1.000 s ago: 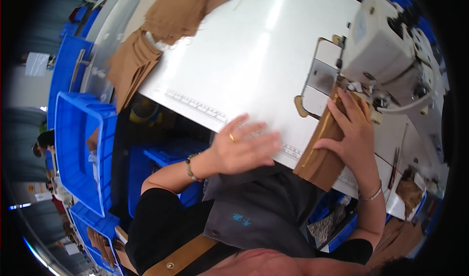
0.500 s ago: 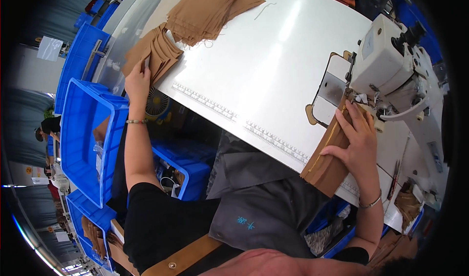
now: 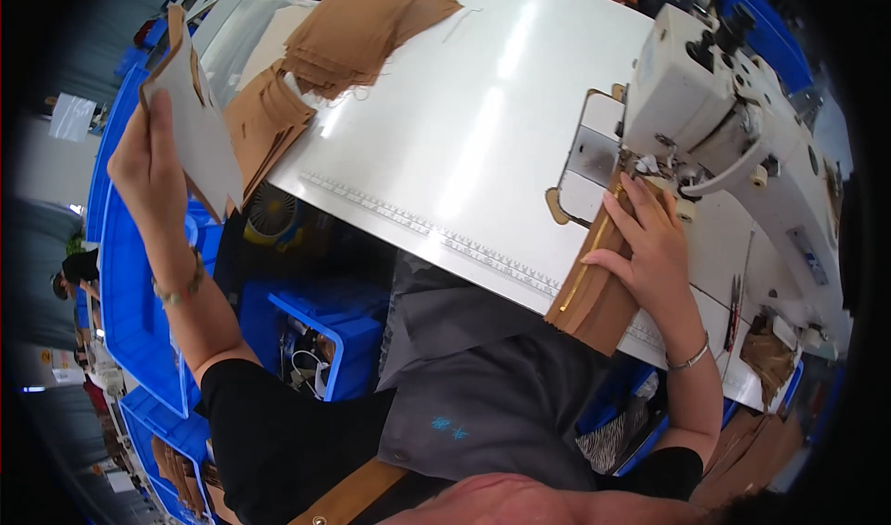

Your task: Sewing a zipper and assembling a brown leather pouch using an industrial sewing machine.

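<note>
Raised at the left, my left hand [image 3: 148, 168] is closed on a brown fabric piece [image 3: 198, 135] whose pale side faces right. Just beside it, a fanned stack of brown fabric pieces [image 3: 264, 121] lies at the table's left edge. My right hand [image 3: 650, 246] lies with fingers spread on a folded brown fabric panel [image 3: 589, 311]. Along that panel runs a gold zipper [image 3: 594, 256]. The panel's far end sits at the needle area of a white sewing machine [image 3: 682, 107]; the presser foot is hard to make out.
A larger pile of brown fabric [image 3: 357, 28] lies on the white table [image 3: 445, 107]. A printed ruler strip [image 3: 418, 223] follows its near edge. Blue bins [image 3: 139, 311] stand at the left, with a small fan [image 3: 271, 214] below the table. Scissors [image 3: 735, 307] lie right of my hand.
My left hand has lifted a brown fabric piece off the fanned stack, moving left and up. My right hand stays on the zippered panel; the whole view has shifted slightly.
</note>
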A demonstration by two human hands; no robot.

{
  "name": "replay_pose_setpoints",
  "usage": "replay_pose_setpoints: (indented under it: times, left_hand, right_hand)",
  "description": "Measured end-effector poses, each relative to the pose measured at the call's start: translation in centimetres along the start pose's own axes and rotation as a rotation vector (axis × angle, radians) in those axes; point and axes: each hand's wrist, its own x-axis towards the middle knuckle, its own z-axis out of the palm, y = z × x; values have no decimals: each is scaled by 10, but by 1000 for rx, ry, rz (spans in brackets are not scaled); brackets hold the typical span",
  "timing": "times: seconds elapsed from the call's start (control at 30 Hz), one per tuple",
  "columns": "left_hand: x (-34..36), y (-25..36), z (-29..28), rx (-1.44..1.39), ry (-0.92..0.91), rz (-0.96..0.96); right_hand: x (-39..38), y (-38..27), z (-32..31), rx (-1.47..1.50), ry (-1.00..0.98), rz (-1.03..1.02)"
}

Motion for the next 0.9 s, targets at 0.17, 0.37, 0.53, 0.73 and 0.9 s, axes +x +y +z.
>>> replay_pose_setpoints:
  times: [0.17, 0.37, 0.53, 0.73, 0.9]
  left_hand:
    - [-47, 120, -5, -662, -753, 166]
    - [-75, 145, 127, -749, -1209, 204]
    - [-73, 153, 227, -433, -866, 61]
    - [-78, 142, 232, -878, -1061, -71]
    - [-95, 184, 206, -1372, -967, 234]
  right_hand:
    - [-1, 2, 1, 30, -6, -1]
    - [-3, 4, 6, 85, 38, 5]
    - [-2, 4, 8, 49, 45, -11]
    - [-5, 4, 6, 46, 4, -3]
    - [-6, 5, 4, -1, 0, -27]
